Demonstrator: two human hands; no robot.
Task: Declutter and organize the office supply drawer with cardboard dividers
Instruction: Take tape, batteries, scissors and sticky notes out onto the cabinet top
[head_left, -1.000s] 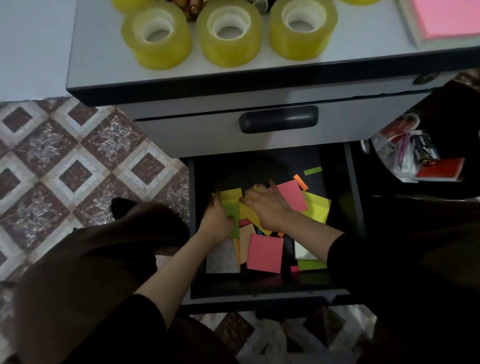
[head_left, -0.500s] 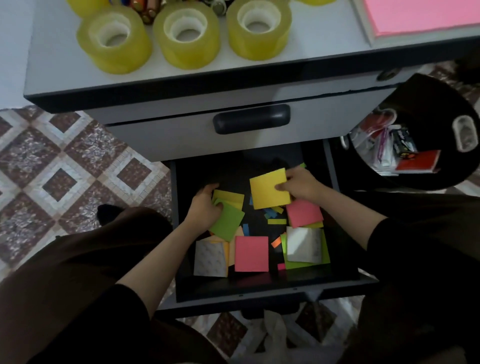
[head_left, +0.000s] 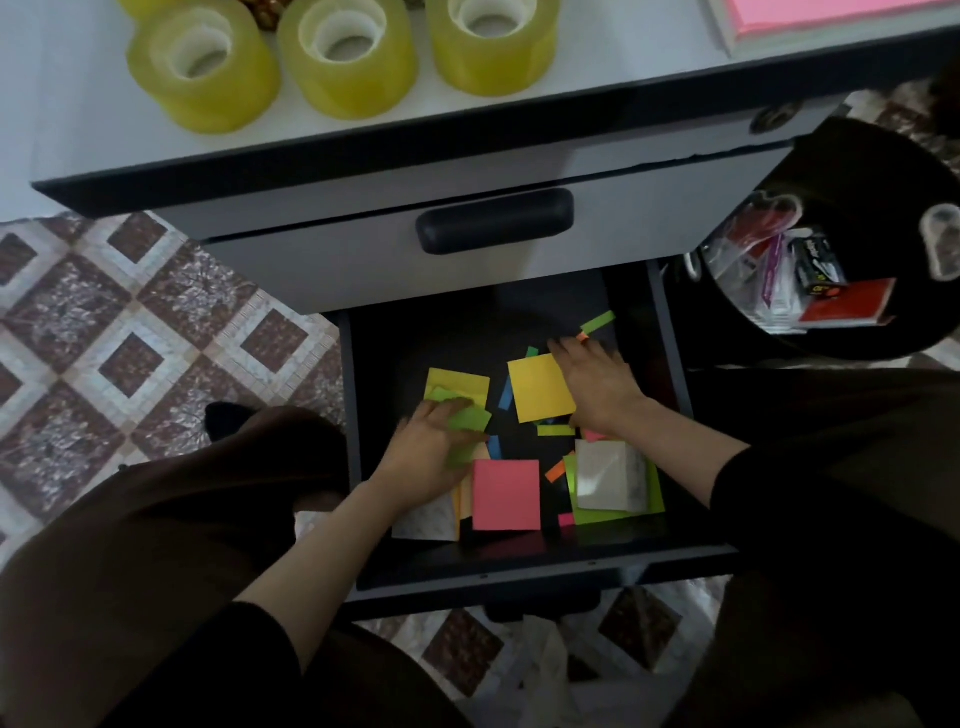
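The open dark drawer (head_left: 519, 571) holds loose sticky-note pads and small coloured flags. My left hand (head_left: 431, 457) grips a green pad (head_left: 470, 420) at the drawer's left, just in front of a yellow pad (head_left: 457, 383). My right hand (head_left: 597, 384) lies flat with its fingers stretched toward the back, on the right edge of a yellow-orange pad (head_left: 540, 387). A pink pad (head_left: 506, 494) lies near the front. To its right, a white face-down pad (head_left: 610, 483) sits on a lime sheet. No cardboard dividers are in view.
The upper drawer with a black handle (head_left: 493, 221) is closed. Three yellow tape rolls (head_left: 348, 57) and a pink paper stack (head_left: 831, 15) sit on the cabinet top. A black bin (head_left: 857, 171) with packaged supplies stands at the right. My knees flank the drawer over the tiled floor.
My hands have moved apart. The right hand carried the yellow-orange pad toward the back right and laid it flat. The left hand took up the green pad.
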